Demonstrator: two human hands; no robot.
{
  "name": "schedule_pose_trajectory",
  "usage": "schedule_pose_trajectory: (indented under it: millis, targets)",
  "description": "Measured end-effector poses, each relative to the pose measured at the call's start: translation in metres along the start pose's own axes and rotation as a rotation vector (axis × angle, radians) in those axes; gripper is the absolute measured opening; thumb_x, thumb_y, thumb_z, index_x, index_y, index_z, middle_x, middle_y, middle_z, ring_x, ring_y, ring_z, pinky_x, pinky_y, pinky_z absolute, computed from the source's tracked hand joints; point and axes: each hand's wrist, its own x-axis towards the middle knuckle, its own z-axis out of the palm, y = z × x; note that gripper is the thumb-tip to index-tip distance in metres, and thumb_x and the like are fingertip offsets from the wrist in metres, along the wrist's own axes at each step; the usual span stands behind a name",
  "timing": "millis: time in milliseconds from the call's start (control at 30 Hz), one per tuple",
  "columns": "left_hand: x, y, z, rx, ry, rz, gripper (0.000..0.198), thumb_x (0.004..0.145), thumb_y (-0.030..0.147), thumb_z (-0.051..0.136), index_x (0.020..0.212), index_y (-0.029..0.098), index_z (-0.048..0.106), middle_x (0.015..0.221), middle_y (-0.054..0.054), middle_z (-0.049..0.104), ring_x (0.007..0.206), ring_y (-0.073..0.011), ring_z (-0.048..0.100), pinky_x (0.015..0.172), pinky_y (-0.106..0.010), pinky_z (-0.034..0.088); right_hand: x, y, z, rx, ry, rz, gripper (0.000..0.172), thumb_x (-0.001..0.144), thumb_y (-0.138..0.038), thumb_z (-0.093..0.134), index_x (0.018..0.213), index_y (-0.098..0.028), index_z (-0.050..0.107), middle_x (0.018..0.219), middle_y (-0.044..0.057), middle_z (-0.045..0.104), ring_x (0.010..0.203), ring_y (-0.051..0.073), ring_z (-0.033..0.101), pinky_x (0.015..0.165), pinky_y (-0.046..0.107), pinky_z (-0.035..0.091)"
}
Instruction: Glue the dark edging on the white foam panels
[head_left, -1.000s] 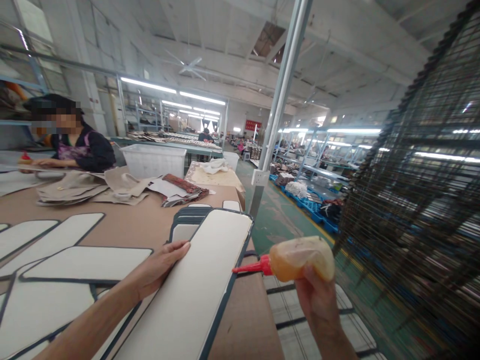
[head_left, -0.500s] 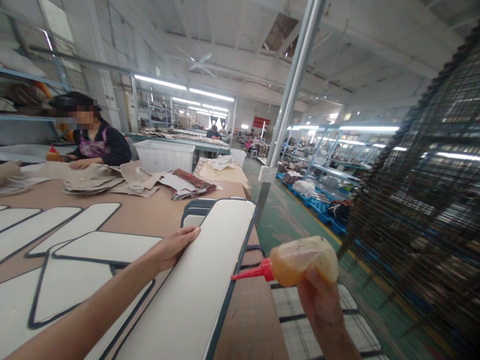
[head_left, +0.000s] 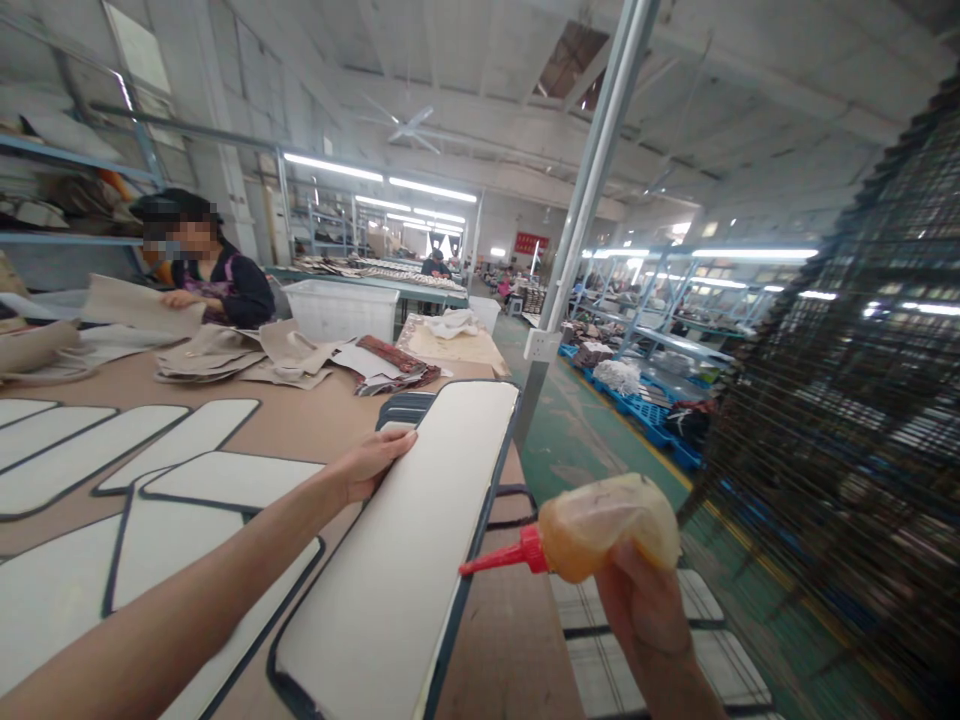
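Note:
My left hand (head_left: pixel 379 462) grips the left edge of a long white panel (head_left: pixel 409 520) with a dark border, tilted over the brown table (head_left: pixel 502 640). In my right hand (head_left: pixel 645 600) is a clear squeeze bottle (head_left: pixel 611 525) of amber liquid, lying on its side. Its red nozzle (head_left: pixel 499 553) points left, with the tip at the panel's right edge. More dark-edged white panels (head_left: pixel 225 480) lie on the table to the left, some overlapping. A dark-edged stack (head_left: pixel 405 408) sits behind the held panel.
Across the table a person (head_left: pixel 225 280) handles a beige sheet (head_left: pixel 142 305). Beige pieces (head_left: pixel 214 355) and patterned pieces (head_left: pixel 386 362) lie at the table's back. A metal post (head_left: pixel 574 200) rises beyond the corner; a wire rack (head_left: pixel 840 400) stands right.
The held panel now shows its rounded near end, and the nozzle tip sits nearer to me along its edge. The person across has lifted a beige sheet. The view has shifted slightly.

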Motion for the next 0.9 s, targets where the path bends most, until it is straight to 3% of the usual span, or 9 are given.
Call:
schedule_pose_trajectory:
  millis: [233,367,633,733,900]
  targets:
    - [0.005,0.008,0.006,0.008,0.029,-0.010,0.012,0.076,0.021,0.073,0.076,0.014,0.063,0.063,-0.004,0.071,0.048,-0.0156,0.063,0.046,-0.024,0.052,-0.003,0.000,-0.004,-0.008,-0.056,-0.024,0.048,0.057,-0.036,0.087,0.102,-0.027,0.072,0.072,0.003,0.074,0.067,0.023,0.070,0.063,0.030,0.060]
    - [0.007,0.015,0.009,0.010,0.061,-0.007,0.009,0.084,0.015,0.061,0.076,0.013,0.062,0.060,-0.004,0.070,0.046,-0.0151,0.062,0.045,-0.024,0.052,-0.005,0.001,-0.006,-0.021,-0.089,-0.016,0.048,0.058,-0.038,0.087,0.102,-0.026,0.072,0.074,0.004,0.074,0.065,0.024,0.070,0.061,0.032,0.060]
    - [0.012,0.028,0.012,0.001,0.112,0.009,0.009,0.086,0.012,0.056,0.082,0.012,0.064,0.056,-0.002,0.068,0.045,-0.0152,0.062,0.046,-0.025,0.052,-0.008,0.000,-0.006,0.026,0.005,0.041,0.072,0.047,-0.036,0.092,0.113,-0.030,0.066,0.089,0.006,0.075,0.057,0.022,0.068,0.056,0.032,0.058]
    - [0.015,0.031,0.012,-0.007,0.125,0.015,0.009,0.086,0.011,0.056,0.081,0.012,0.064,0.055,-0.002,0.067,0.045,-0.0148,0.062,0.045,-0.024,0.052,-0.009,0.004,-0.010,0.035,0.023,0.076,0.074,0.047,-0.036,0.092,0.115,-0.032,0.065,0.090,0.005,0.075,0.060,0.022,0.068,0.060,0.034,0.059]
    - [0.019,0.037,0.008,-0.025,0.141,0.043,0.011,0.085,0.011,0.058,0.074,0.013,0.061,0.055,-0.002,0.067,0.044,-0.0144,0.061,0.045,-0.024,0.051,-0.016,0.009,-0.013,0.080,-0.114,0.166,0.064,0.054,-0.037,0.089,0.114,-0.030,0.067,0.084,0.007,0.076,0.076,0.031,0.072,0.084,0.051,0.055]
